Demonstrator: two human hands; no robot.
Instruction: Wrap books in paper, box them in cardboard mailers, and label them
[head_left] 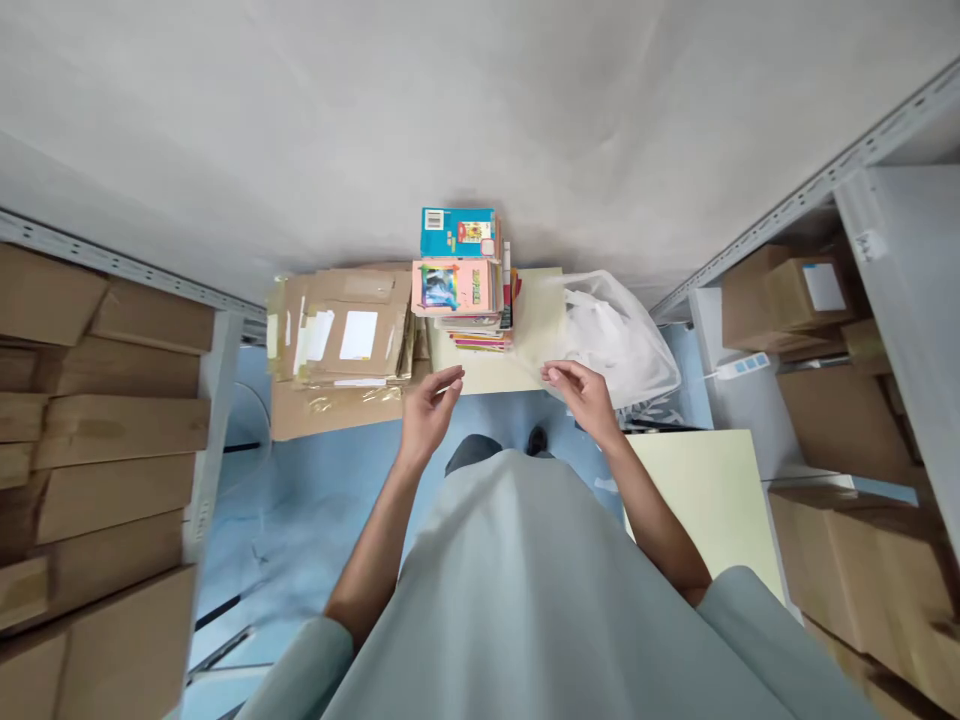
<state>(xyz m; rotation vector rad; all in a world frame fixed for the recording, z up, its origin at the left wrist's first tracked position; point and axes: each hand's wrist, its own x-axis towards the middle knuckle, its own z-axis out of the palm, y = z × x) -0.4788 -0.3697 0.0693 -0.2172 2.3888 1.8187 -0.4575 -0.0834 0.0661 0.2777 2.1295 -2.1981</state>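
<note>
My left hand [427, 408] and my right hand [583, 396] are both raised in front of me, fingers loosely curled and apart, holding nothing. They hover near the front edge of a pale yellow table [491, 370]. On it stands a stack of colourful books [469, 295], topped by a pink one, with a blue book [457, 232] behind. A white plastic bag [619, 340] lies just beyond my right hand. A pile of flattened cardboard mailers [341, 335] sits beyond my left hand.
Metal shelves with brown cardboard boxes line the left [97, 440] and the right [847, 400]. A second pale yellow board [709, 500] lies at my right. The floor [300, 520] is light blue. A white wall stands behind the table.
</note>
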